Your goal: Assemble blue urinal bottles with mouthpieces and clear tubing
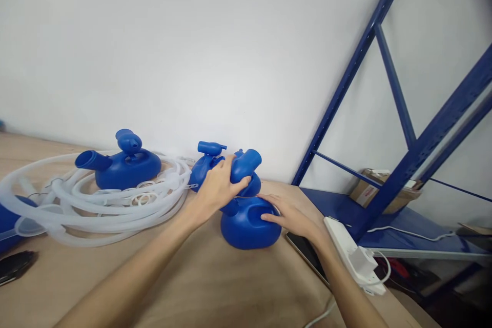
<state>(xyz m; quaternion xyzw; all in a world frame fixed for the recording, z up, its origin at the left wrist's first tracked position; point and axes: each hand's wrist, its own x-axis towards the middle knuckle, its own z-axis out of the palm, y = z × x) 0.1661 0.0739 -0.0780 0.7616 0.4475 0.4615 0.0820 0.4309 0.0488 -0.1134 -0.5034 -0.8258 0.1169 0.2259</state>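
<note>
A rounded blue plastic bottle point(249, 230) lies on the wooden table, its neck pointing up and left. My right hand point(286, 213) rests on its right side, fingers spread over the recess at the top. Just behind it, my left hand point(221, 182) has its thumb and fingers around a blue funnel-shaped piece point(246, 164) with a wide round opening. More blue bottles and a small blue spout piece point(210, 147) stand behind my left hand, partly hidden by it.
At left, coiled translucent tubing point(126, 215) surrounds another blue bottle point(126, 170). A phone point(305, 253) and a white power strip point(351, 253) lie at right, beside a blue metal rack point(400, 82). A white wall stands behind.
</note>
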